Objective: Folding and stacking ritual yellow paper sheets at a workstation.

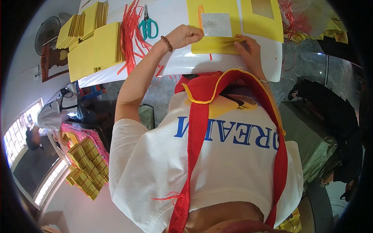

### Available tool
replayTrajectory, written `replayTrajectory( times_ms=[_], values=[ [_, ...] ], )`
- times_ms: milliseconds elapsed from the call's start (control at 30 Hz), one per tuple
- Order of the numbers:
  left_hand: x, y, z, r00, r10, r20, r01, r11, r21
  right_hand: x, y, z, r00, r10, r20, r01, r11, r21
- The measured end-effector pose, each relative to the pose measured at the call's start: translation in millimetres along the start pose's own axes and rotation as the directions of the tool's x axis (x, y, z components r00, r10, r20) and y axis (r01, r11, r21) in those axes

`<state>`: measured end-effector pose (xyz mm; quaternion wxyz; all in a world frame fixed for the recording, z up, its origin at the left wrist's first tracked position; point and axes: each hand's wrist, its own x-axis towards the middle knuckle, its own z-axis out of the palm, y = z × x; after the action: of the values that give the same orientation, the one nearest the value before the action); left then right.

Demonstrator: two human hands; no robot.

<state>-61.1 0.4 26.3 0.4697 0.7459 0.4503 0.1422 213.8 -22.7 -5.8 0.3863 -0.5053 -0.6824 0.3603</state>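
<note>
A yellow paper sheet (211, 46) lies in front of me on the white table, its near part folded up in a flap. A silver-grey square (217, 25) sits on it, with an orange streak along the square's left side. My left hand (182, 37), a beaded bracelet at its wrist, is closed on the sheet's left edge, at the fold. At the right end of the flap, my right hand (250, 49) pinches the paper between thumb and fingers. Just right of this sheet lies another yellow sheet with a square (262, 9).
Teal-handled scissors (148, 28) and red plastic strips (130, 35) lie left of my hands. Beyond them stand stacks of folded yellow paper (95, 48). More red strips (287, 15) are at the right edge. Another person (54, 114) is beside yellow bundles (88, 165) at far left.
</note>
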Motion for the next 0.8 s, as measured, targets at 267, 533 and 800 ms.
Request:
replayTrajectory(
  times_ms=[267,533,800],
  values=[
    [-0.6,1.6,-2.0,1.000,0.007,0.016,-0.007,1.000,-0.001,-2.6,4.9,-0.9,1.000,0.006,0.013,-0.006,1.000,0.009],
    [-4.8,1.7,0.8,0.997,0.076,-0.016,-0.076,0.997,0.003,-1.5,12.5,0.1,0.998,-0.058,0.012,0.058,0.998,-0.005],
    [-19.7,13.1,15.6,0.902,0.405,-0.150,-0.293,0.829,0.477,0.2,2.9,-1.1,0.997,-0.082,-0.005,0.082,0.994,0.071]
  ],
)
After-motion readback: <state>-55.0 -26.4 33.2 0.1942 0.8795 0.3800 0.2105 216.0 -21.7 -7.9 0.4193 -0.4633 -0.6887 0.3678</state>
